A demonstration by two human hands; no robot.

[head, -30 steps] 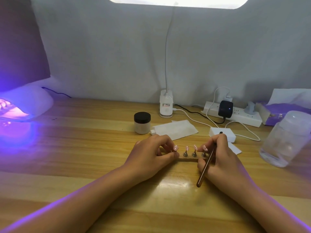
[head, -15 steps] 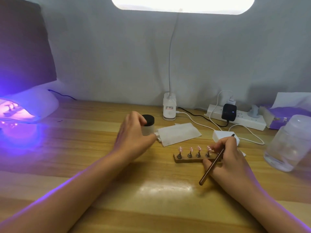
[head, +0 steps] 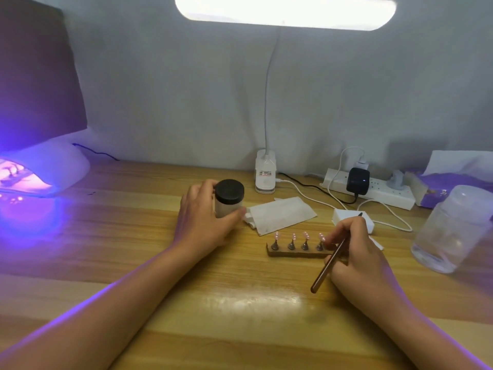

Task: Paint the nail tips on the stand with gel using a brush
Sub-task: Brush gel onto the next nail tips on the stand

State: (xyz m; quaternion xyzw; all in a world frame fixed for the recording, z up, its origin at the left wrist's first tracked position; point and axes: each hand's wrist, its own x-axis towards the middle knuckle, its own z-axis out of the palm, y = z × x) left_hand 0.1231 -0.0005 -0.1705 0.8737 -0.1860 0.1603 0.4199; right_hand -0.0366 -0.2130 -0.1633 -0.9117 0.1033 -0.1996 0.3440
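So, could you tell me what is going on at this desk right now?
A person is doing nail art at a wooden desk. Their left hand grips a small jar with a black lid, which is closed. Their right hand holds a brush beside the right end of a small stand that carries four pink nail tips. The brush is not touching any tip. A UV lamp glows purple at the far left.

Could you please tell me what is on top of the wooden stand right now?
Four pink nail tips on small metal holders stand in a row on the wooden stand. The right hand covers its right end.
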